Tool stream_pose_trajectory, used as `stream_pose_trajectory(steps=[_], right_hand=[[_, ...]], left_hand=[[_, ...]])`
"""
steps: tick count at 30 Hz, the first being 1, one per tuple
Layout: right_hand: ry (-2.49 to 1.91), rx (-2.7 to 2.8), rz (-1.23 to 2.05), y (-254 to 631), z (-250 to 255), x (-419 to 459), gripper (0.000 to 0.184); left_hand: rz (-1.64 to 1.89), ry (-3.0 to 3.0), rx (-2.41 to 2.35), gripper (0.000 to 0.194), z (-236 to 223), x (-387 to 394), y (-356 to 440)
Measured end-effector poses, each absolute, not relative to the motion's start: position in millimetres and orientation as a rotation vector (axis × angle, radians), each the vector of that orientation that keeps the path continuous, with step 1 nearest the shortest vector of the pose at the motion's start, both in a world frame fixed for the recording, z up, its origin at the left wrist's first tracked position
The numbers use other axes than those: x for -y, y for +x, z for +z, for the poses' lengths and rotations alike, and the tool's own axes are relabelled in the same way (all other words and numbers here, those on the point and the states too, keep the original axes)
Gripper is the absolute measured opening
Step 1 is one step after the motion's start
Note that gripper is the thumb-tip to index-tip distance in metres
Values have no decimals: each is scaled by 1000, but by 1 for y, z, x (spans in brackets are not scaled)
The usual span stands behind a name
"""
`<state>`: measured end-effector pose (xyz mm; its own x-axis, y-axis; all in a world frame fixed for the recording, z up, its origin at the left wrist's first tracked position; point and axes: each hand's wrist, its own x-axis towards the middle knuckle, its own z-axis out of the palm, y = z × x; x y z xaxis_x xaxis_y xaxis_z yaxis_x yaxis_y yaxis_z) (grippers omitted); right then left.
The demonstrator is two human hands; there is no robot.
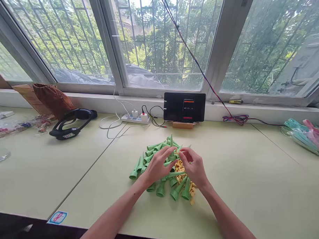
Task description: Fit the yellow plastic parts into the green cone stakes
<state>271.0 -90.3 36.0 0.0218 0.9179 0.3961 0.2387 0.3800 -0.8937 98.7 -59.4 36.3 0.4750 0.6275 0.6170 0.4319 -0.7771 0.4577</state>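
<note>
My left hand is closed round a green plastic cone piece, whose narrow tip points up. Just to its right, my right hand pinches a small yellow piece close against the cone's side; whether the two touch is too small to tell. Several more green cones with wide hollow ends lie in a heap under and around both hands. Loose yellow pieces are piled among them, below my right hand and partly hidden by it.
Behind the heap a black tablet stands, with a phone timer in front. A power strip with cables lies left of it. A black headset and brown pouch are at left, plastic bags at far right.
</note>
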Motion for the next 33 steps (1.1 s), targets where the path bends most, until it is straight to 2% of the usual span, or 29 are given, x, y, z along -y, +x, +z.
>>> stream_pose_trajectory(steps=[9,23,33], right_hand=[[-1073,1516,720,271,36,89,18],[-1109,1504,764,270,35,88,31],[-1063,1515,727,272,36,89,21]], left_hand=[[1199,2470,-901,42,37,59,99],[1177,2479,-873,41,36,60,100],[1201,2446,-900,43,35,59,99]])
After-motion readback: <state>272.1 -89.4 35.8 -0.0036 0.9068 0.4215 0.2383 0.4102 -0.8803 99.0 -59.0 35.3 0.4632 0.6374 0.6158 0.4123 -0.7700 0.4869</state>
